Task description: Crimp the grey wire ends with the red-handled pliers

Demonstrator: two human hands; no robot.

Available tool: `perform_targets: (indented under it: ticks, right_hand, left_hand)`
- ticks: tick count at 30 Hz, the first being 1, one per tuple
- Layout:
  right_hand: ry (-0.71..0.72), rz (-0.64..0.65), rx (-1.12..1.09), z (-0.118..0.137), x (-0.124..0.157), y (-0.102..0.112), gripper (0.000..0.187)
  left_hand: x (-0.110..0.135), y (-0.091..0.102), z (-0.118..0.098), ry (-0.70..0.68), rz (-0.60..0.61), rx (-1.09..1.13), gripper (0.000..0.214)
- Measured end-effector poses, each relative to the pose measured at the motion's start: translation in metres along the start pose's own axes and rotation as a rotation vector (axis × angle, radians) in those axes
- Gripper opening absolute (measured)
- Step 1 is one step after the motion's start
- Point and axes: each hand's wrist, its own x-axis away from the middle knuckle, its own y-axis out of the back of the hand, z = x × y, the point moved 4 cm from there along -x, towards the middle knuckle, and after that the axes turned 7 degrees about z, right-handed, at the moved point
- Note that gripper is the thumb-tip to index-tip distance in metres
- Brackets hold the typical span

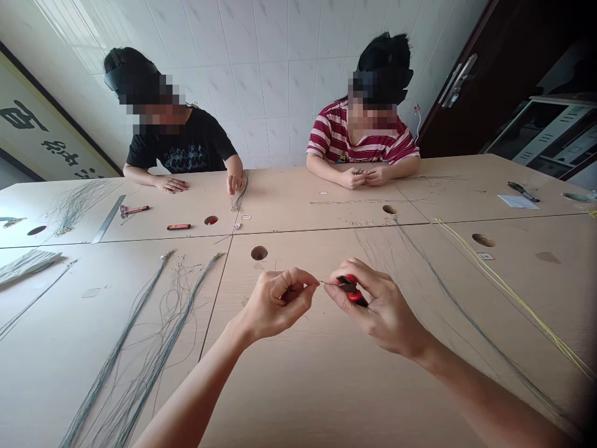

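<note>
My left hand is closed in a pinch over the middle of the table, gripping the end of a thin wire. Facing it, my right hand holds red-handled pliers in its palm and fingers. Its thumb and forefinger meet close to the wire, a short gap from my left fingertips. Whether the pliers' jaws touch the wire I cannot make out. To the left lie bundles of grey-green wires with small metallic ends. On the right a thinner bundle of grey wires stretches towards the front edge.
Two people sit across the table, their hands on small items and wires. Yellow wires lie at right. A steel ruler, a red-and-black marker-like stick and another tool rest far left. Round holes pierce the tabletop.
</note>
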Motion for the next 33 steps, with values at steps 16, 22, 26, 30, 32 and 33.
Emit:
perform_targets:
  ticks: [16,22,26,30,32,33]
  right_hand:
    - [-0.074,0.081,-0.110,-0.005,0.001,-0.005,0.012]
    - [-0.070,0.079,-0.108,-0.006,0.001,-0.008,0.017]
    - [0.048,0.058,0.012,-0.006,0.000,-0.009,0.014]
    - [0.273,0.011,0.251,-0.002,0.001,-0.008,0.015]
    - [0.394,-0.015,0.419,0.001,0.002,-0.008,0.017]
    - [0.450,-0.030,0.502,0.002,0.003,-0.009,0.017]
  left_hand:
    - [0.004,-0.002,0.007,0.335,0.080,0.361,0.007]
    - [0.002,-0.003,0.006,0.310,0.132,0.341,0.007]
    - [0.000,-0.001,0.002,0.332,0.182,0.275,0.009]
    - [-0.001,-0.001,0.000,0.385,0.218,0.248,0.011]
    - [-0.002,-0.001,0.000,0.422,0.225,0.243,0.011]
    - [-0.002,-0.002,0.000,0.438,0.228,0.244,0.012]
